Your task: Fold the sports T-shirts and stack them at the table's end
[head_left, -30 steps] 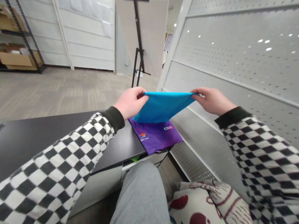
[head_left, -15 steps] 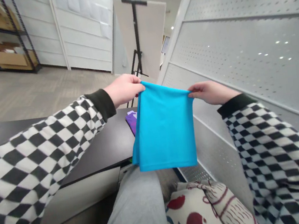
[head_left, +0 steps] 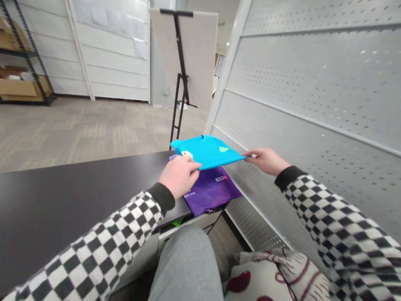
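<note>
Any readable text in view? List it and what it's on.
Nothing is legible:
White label on the folded purple fabric garment: too blurred to read.
Small white print on the same garment, beside the left hand: too blurred to read.
Round white and green marks on the bright-blue fabric: too small to tell if they are text.
White paper sheets far ahead: too small to read.

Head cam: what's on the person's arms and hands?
Both the left hand and right hand are bare, no gloves. The left sleeve and right sleeve have a black-and-white checkerboard pattern and end in plain dark cuffs at the wrists.
</note>
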Available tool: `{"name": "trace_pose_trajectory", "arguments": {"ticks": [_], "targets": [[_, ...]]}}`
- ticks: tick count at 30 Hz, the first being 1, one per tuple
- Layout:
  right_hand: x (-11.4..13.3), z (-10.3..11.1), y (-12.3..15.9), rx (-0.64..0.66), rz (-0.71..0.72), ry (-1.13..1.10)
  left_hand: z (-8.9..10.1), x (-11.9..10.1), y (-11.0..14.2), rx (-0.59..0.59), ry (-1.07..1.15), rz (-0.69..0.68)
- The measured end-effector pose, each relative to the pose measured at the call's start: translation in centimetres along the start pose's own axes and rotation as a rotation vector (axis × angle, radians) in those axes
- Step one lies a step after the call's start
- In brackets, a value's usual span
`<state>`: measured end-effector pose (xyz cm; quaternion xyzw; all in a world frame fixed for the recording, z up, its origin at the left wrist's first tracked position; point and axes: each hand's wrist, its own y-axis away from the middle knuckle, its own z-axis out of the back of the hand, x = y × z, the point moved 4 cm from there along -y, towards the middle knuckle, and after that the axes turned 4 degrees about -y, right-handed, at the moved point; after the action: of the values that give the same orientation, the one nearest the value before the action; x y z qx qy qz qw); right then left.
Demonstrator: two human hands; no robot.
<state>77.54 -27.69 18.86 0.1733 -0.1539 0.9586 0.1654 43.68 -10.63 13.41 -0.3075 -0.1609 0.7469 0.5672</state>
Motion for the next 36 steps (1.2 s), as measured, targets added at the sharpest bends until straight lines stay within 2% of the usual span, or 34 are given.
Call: {"name": "trace_pose_trajectory", "arguments": {"ticks": [2, 4, 7, 12, 19, 24, 27, 29, 32, 34, 36], "targets": [[-1.7, -4.7, 3.4, 0.054, 0.014, -0.059, -4.7, -0.5, 4.3, 0.131, -0.036, 0.021], [-3.2, -8.8, 6.3, 0.143, 0.018, -0.105, -8.3, -1.0, 7.9, 0.226, -0.038, 0.053], [-4.9, -12.4, 8.7, 0.143, 0.004, -0.140, -10.7, -1.3, 11.1, 0.234, -0.035, 0.102], [-6.3, -13.7, 8.7, 0.128, -0.042, -0.111, -10.8, -1.3, 11.6, 0.217, -0.045, 0.073], [-6.1, -14.0, 9.0, 0.143, 0.024, 0.017, -11.1, -1.9, 12.2, 0.234, -0.058, -0.079], [-3.6, -13.3, 11.0, 0.158, 0.078, 0.113, -10.1, -1.5, 12.4, 0.197, 0.045, -0.029], [-0.9, -12.8, 13.9, 0.136, 0.115, 0.081, -9.3, -1.7, 13.3, 0.190, 0.121, 0.043], [0.9, -13.1, 16.7, 0.153, 0.110, 0.012, -8.9, -2.1, 15.5, 0.167, 0.182, 0.079], [3.4, -15.2, 22.0, 0.212, 0.046, -0.127, -8.9, -2.5, 21.9, 0.118, 0.274, 0.133], [5.1, -17.9, 25.7, 0.229, -0.021, -0.238, -9.1, -2.0, 27.6, 0.155, 0.317, 0.194], [7.4, -21.4, 29.0, 0.186, -0.074, -0.345, -9.1, -0.8, 33.1, 0.282, 0.312, 0.293]]}}
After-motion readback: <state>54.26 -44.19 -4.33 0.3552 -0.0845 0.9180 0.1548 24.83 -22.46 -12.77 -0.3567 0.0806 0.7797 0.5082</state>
